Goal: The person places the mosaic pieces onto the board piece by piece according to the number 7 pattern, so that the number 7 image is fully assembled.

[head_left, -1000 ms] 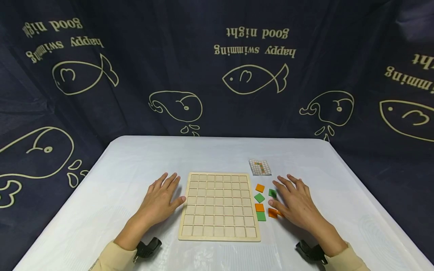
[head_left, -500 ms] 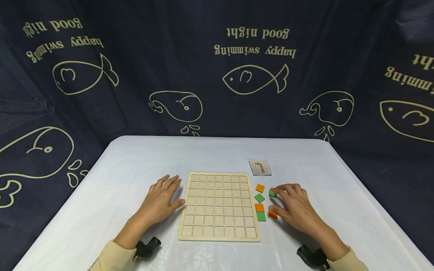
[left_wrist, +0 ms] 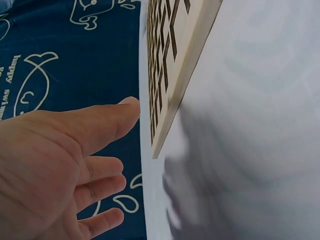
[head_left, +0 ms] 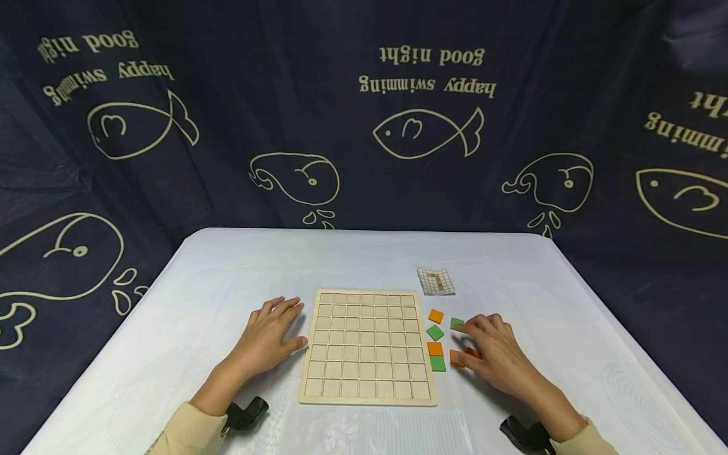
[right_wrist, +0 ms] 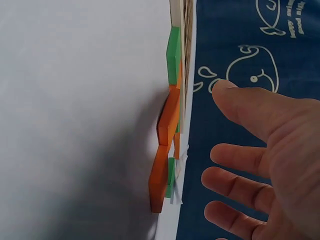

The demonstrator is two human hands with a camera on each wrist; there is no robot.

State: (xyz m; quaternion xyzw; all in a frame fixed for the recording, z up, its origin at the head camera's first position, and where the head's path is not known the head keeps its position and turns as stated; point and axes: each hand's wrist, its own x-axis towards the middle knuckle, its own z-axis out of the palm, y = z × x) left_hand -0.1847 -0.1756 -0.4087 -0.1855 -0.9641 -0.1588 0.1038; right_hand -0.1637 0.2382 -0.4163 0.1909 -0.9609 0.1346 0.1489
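Note:
A pale wooden grid board (head_left: 368, 400) lies in the middle of the table, its squares bare. To its left my left hand (head_left: 267, 338) hovers with fingers spread, the thumb near the board's edge. On the other side, my right hand (head_left: 500, 354) hangs above small square tiles with bent, parted fingers and holds nothing. Under its fingertips are a green tile (head_left: 457, 323) and an orange tile (head_left: 457, 358); another orange tile (right_wrist: 159, 180) is partly hidden from the head view. In the right wrist view, a gap shows between hand and tiles.
Between the board and my right hand lie more tiles, including an orange tile (head_left: 436, 316) and a green tile (head_left: 435, 332). A small paper card (head_left: 436, 282) printed with a coloured grid pattern lies behind them. A dark curtain (head_left: 364, 189) hangs beyond the white table (head_left: 273, 253).
My right hand has drawn back slightly and lowered toward the tiles, its fingers bending and the thumb closer to them. The left hand has shifted only a little. The tiles stay put.

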